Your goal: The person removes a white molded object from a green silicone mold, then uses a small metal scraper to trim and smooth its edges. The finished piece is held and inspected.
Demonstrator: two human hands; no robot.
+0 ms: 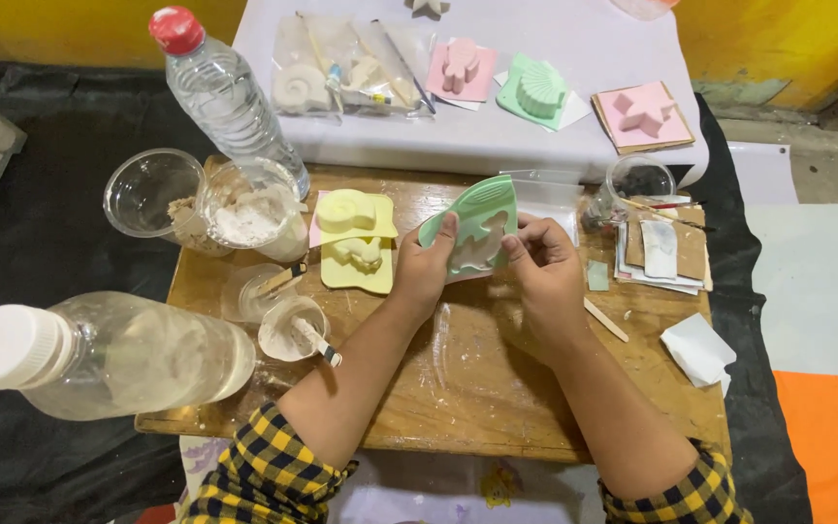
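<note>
Green mould (472,225): centre of the frame, held tilted above the wooden board (458,388), between my two hands. My left hand (426,264) grips its left edge, thumb on top. My right hand (542,264) pinches its right edge. Yellow mould (354,238): just left of my left hand, lying flat.

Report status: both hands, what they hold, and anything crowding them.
Left hand and right hand both grip the green mould, tilted up above the wooden board. Yellow mould close beside left hand, apart.
</note>
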